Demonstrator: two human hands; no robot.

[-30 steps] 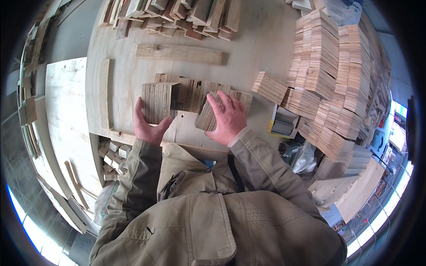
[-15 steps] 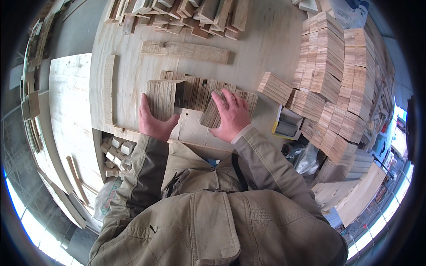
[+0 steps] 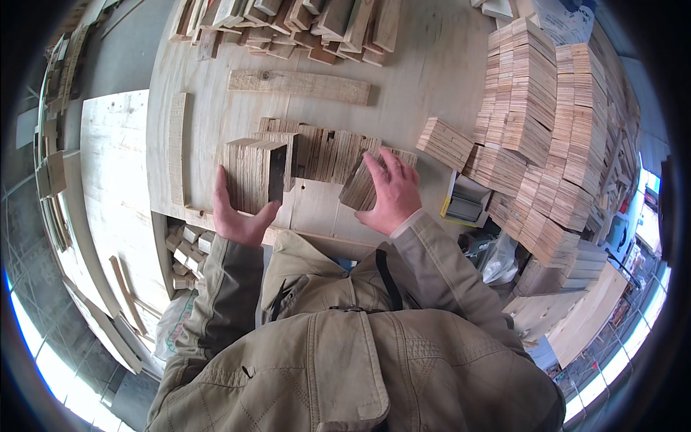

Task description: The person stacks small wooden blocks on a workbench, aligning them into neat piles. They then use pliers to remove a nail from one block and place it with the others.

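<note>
Plywood pieces stand on edge in a row (image 3: 317, 151) across the pale tabletop (image 3: 425, 79). The left hand (image 3: 237, 216) cups the near end of a squared block (image 3: 252, 173) of them, fingers flat along its side. The right hand (image 3: 389, 194) lies spread and open on a tilted bundle (image 3: 360, 189), pressing without closing. Tall stacks (image 3: 540, 122) rise at the right.
</note>
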